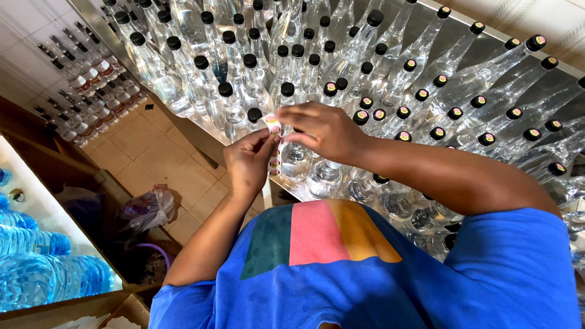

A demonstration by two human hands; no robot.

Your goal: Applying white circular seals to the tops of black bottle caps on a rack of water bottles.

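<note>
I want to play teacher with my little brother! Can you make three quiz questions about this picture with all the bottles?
1. True or false: the bottles on the table are clear, with black caps.
2. What do both hands hold? A) a sponge B) a strip of small stickers C) a funnel
3. Fill in: the shirt is mostly ____.

Key
1. True. Some caps already carry a small round sticker, others are plain.
2. B. The left hand and right hand pinch the strip above the bottles.
3. Blue, with green, pink and orange stripes.
</note>
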